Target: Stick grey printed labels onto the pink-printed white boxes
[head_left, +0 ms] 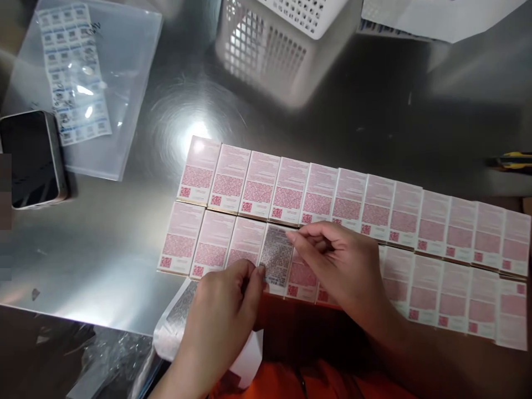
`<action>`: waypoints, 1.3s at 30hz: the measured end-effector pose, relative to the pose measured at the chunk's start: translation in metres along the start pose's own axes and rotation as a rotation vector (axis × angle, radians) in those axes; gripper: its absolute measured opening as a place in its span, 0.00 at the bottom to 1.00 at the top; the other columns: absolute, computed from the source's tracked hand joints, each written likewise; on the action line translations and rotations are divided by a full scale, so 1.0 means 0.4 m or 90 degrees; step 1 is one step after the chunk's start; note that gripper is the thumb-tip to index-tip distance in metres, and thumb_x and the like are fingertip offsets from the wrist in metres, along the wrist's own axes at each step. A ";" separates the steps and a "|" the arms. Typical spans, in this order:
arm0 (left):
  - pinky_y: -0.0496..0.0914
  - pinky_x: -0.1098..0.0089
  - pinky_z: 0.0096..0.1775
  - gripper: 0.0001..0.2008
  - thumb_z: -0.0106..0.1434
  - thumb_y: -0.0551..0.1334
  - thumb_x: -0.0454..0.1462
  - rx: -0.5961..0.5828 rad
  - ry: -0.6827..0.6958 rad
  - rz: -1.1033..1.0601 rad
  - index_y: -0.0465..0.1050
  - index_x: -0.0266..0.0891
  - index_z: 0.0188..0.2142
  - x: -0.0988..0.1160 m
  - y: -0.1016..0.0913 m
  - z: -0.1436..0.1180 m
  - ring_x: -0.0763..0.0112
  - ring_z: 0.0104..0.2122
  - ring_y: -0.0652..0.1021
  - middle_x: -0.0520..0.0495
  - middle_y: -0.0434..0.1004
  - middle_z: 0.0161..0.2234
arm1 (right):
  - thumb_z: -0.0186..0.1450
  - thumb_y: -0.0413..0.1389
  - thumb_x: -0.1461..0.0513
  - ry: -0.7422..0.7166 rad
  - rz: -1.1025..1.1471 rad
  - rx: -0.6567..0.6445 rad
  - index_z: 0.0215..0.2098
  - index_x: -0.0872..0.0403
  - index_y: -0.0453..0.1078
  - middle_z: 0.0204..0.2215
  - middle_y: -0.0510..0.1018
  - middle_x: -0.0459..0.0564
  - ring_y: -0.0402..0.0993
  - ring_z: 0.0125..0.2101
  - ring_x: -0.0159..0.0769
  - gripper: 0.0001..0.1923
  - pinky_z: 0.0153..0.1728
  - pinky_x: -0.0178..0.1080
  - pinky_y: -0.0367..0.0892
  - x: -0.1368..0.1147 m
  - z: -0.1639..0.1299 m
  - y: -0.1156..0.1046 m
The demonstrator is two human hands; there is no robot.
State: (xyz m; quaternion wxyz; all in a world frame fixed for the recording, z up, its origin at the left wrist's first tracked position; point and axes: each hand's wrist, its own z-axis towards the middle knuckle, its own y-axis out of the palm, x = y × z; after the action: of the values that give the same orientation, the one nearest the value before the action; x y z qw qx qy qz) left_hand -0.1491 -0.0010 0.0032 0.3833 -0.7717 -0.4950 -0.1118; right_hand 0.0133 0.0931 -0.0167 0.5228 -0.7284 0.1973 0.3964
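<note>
"Phone at the far left of the frame, next to a clear plastic bag on the metal table. Any risk there?"

"Little, I'd judge; both lie well apart from the work. Lower left of centre is touchier: a curled label strip lies at the table's front edge, beside the left wrist, which could snag it."

"And the left hand?"

"Its grip is narrow, thumb and forefinger pinching the lower left edge of the dark-printed label. That label lies over the fourth box from the left in the lower row, just below the frame's centre."

"So the right hand has the opposite corner?"

"Yes, its grip is pinched at the upper right corner. Uneven pulling could crease the label or set it crooked; one side touching down early could trap a bubble."

"And toward the right?"

"More boxes, edge to edge in two rows, with the right forearm passing over the lower one. An arm dipping too low could nudge them and shift the box under the label. The yellow-and-black tool at the right edge is well apart."
</note>
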 end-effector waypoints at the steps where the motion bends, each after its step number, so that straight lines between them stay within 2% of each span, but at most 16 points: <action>1: 0.56 0.70 0.26 0.20 0.68 0.51 0.48 0.003 0.001 -0.001 0.63 0.42 0.22 0.001 0.000 0.000 0.72 0.20 0.68 0.54 0.67 0.18 | 0.65 0.62 0.58 0.001 -0.003 -0.001 0.31 0.52 0.75 0.22 0.79 0.42 0.75 0.22 0.29 0.07 0.27 0.32 0.69 0.000 0.000 0.000; 19: 0.56 0.69 0.27 0.20 0.68 0.50 0.48 -0.008 -0.013 0.020 0.64 0.42 0.23 0.002 0.001 0.001 0.70 0.21 0.70 0.53 0.68 0.19 | 0.65 0.62 0.58 -0.009 -0.052 0.009 0.31 0.51 0.74 0.22 0.79 0.41 0.74 0.21 0.30 0.07 0.28 0.34 0.68 -0.002 0.004 0.001; 34: 0.56 0.70 0.25 0.20 0.67 0.52 0.48 0.020 -0.007 0.036 0.64 0.42 0.22 0.005 0.005 0.004 0.71 0.19 0.68 0.53 0.67 0.17 | 0.65 0.61 0.57 -0.010 -0.062 0.004 0.30 0.50 0.72 0.22 0.78 0.41 0.75 0.22 0.31 0.07 0.27 0.35 0.67 -0.002 0.004 0.003; 36: 0.56 0.70 0.25 0.20 0.67 0.52 0.48 0.023 -0.006 0.033 0.65 0.42 0.22 0.007 0.005 0.007 0.71 0.20 0.69 0.53 0.68 0.17 | 0.65 0.62 0.58 0.009 -0.053 0.019 0.34 0.50 0.70 0.21 0.76 0.40 0.73 0.21 0.30 0.06 0.25 0.34 0.66 -0.002 0.003 0.005; 39: 0.56 0.70 0.26 0.20 0.67 0.53 0.48 0.024 -0.001 0.034 0.66 0.42 0.22 0.007 0.005 0.008 0.72 0.19 0.68 0.54 0.68 0.17 | 0.65 0.60 0.59 0.040 -0.008 0.053 0.43 0.49 0.62 0.21 0.73 0.37 0.70 0.17 0.28 0.13 0.21 0.32 0.64 0.000 0.002 0.009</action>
State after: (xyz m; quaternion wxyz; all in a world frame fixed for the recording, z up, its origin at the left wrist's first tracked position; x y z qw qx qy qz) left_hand -0.1467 0.0027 0.0018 0.4004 -0.7775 -0.4763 -0.0916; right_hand 0.0103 0.0927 -0.0191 0.5485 -0.7195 0.2253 0.3615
